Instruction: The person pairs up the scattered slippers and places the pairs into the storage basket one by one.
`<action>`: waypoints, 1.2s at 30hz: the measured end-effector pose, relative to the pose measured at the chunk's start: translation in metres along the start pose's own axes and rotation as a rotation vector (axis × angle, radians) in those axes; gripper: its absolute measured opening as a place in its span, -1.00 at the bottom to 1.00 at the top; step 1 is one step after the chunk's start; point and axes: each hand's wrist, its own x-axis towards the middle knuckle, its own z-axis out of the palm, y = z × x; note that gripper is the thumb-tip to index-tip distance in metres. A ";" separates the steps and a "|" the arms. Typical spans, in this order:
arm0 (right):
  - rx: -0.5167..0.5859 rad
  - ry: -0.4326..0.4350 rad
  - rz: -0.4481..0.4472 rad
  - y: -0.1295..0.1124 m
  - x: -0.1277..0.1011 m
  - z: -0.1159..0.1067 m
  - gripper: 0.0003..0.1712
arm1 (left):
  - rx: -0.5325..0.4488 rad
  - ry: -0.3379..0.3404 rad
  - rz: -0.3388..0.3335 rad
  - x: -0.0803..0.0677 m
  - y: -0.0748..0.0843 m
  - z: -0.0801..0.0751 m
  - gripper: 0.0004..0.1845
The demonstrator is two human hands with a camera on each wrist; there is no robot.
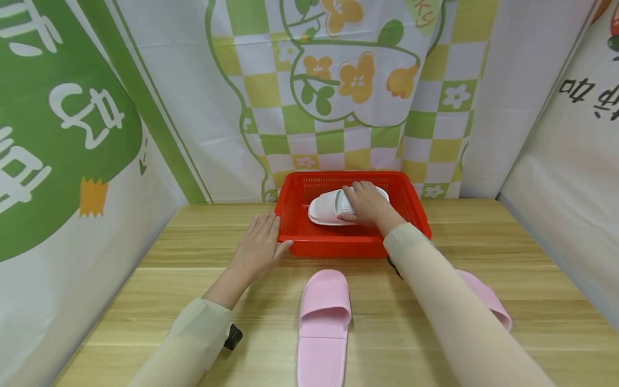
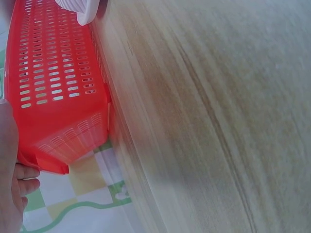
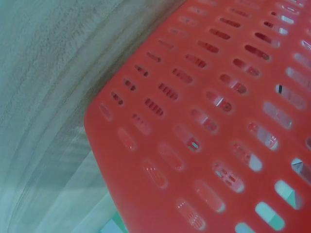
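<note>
Pink slippers [image 1: 323,322] lie nearest on the table [image 1: 532,279]. My left hand [image 1: 258,247], fingers flat, steadies the red basket [image 1: 295,215]; my right hand [image 1: 367,204] curls over the white slipper [image 1: 329,207] inside. I should lower it flat, slowly.

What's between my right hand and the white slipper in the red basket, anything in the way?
Nothing visible: the right hand already rests on the white slipper inside the red basket.
</note>
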 end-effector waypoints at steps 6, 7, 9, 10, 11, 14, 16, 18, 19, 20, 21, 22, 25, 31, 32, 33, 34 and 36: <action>0.031 -0.077 0.048 0.001 0.003 0.002 -0.08 | 0.014 0.000 0.001 0.000 0.000 -0.001 -0.25; 0.035 -0.081 0.054 0.001 0.003 0.003 -0.09 | 0.015 0.000 0.001 0.000 0.000 -0.001 -0.25; 0.036 -0.080 0.058 0.002 0.004 0.004 -0.09 | 0.017 0.001 0.001 0.000 0.000 -0.001 -0.25; 0.037 -0.080 0.059 0.002 0.004 0.004 -0.09 | 0.018 0.002 0.002 0.000 0.000 -0.001 -0.25; 0.037 -0.084 0.061 0.002 0.004 0.004 -0.09 | 0.019 0.001 0.002 0.000 0.000 -0.001 -0.25; 0.035 -0.095 0.068 0.002 0.004 0.004 -0.10 | 0.019 0.001 0.004 0.001 0.000 -0.001 -0.25; 0.036 -0.097 0.069 0.002 0.005 0.004 -0.12 | 0.019 0.001 0.006 0.001 0.000 -0.002 -0.25; 0.038 -0.095 0.066 0.002 0.006 0.004 -0.13 | 0.015 0.001 0.006 0.001 0.000 -0.002 -0.25; 0.042 -0.097 0.066 0.002 0.006 0.004 -0.14 | 0.014 0.002 0.006 0.000 0.000 -0.002 -0.25; 0.046 -0.099 0.066 0.002 0.006 0.005 -0.14 | 0.015 0.004 0.007 0.000 0.000 -0.002 -0.25; 0.051 -0.105 0.065 0.002 0.006 0.005 -0.14 | 0.016 0.006 0.008 0.000 0.000 -0.002 -0.25; 0.054 -0.114 0.066 0.002 0.006 0.005 -0.13 | 0.015 0.007 0.008 0.000 0.000 -0.002 -0.26; 0.066 -0.152 0.074 0.002 0.007 0.007 -0.09 | 0.011 0.010 0.009 -0.001 -0.001 -0.001 -0.25; 0.099 -0.227 0.105 0.004 0.007 0.010 -0.02 | -0.003 0.018 0.009 -0.002 -0.001 0.001 -0.26; 0.114 -0.235 0.113 0.004 0.007 0.010 -0.02 | -0.002 0.021 0.010 -0.002 -0.001 0.001 -0.26; 0.126 -0.242 0.120 0.004 0.007 0.011 -0.02 | -0.002 0.024 0.011 -0.002 -0.001 0.001 -0.26; 0.137 -0.248 0.125 0.004 0.007 0.011 -0.03 | -0.002 0.026 0.012 -0.002 -0.001 0.001 -0.26; 0.162 -0.255 0.134 0.005 0.006 0.011 -0.04 | 0.002 0.030 0.014 -0.002 -0.001 0.001 -0.26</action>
